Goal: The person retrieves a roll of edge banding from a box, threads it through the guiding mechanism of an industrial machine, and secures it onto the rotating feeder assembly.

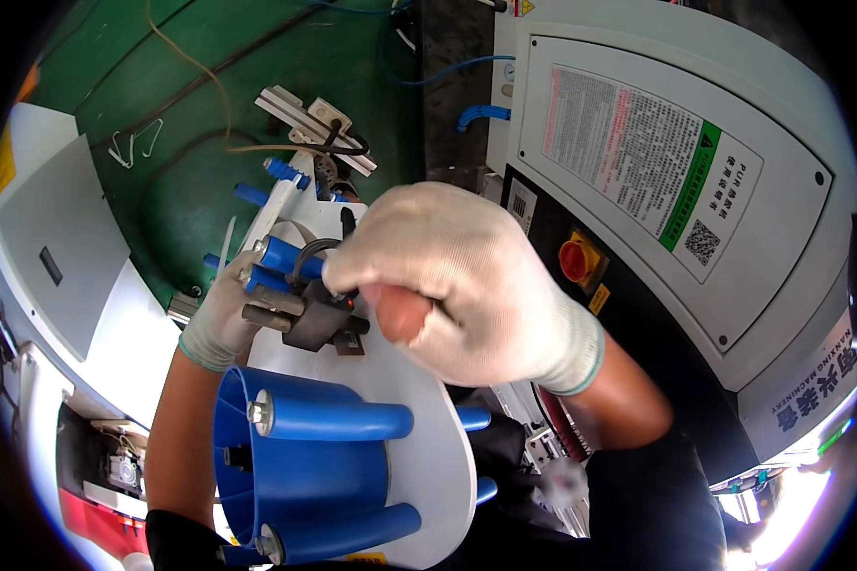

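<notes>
A white knitted glove with a teal cuff covers my right hand (457, 285), curled closed above a white plate (409, 371). From its curl shows a rounded pinkish-brown end (402, 314); whether it is a bare thumb or a handle, I cannot tell. My left hand (224, 309), gloved alike, is at the plate's left side, its fingers bent beside short blue rollers (274, 262) and a dark metal block (316, 324) with stubby metal rods. What those fingers grip is partly hidden. Closer to me, a wide blue drum (300, 457) and longer blue rollers (338, 419) sit on the plate.
A large pale machine cabinet (657, 190) with a red rotary switch (573, 259) stands at the right. Another white-and-grey cabinet (62, 238) is at the left. Cables, a metal rail (314, 128) and a bent white wire (133, 147) are over the green floor (200, 95).
</notes>
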A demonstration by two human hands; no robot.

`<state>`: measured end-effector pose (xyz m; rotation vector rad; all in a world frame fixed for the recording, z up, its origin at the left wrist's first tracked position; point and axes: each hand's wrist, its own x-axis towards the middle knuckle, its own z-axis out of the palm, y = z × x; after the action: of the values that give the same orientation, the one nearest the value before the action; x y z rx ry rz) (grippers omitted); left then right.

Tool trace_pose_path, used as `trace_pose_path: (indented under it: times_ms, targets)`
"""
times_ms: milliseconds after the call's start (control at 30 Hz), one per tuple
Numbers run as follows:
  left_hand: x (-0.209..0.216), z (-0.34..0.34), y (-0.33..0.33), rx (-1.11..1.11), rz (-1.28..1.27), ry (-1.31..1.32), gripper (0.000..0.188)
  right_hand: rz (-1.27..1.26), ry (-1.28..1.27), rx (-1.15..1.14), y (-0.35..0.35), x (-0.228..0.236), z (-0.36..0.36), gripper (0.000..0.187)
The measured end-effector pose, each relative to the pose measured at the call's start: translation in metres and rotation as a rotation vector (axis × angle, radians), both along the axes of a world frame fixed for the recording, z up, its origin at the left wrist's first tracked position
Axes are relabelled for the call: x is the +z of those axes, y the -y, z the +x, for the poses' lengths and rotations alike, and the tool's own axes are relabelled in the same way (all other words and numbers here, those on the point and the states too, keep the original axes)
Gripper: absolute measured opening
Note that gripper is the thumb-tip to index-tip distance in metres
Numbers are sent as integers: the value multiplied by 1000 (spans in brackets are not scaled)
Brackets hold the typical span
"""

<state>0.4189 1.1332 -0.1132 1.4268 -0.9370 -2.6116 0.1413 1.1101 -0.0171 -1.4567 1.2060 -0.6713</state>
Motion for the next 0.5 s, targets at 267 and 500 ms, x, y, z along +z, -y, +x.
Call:
trace_pose_path:
  times_ms: [267,500]
  targets:
    - [3,-12,3,269,432,-154,28,349,-285,726,28,33,12,35]
    - [-12,-7,-3,-93,-454,-284,24,229,-439,729,35,50,30,34]
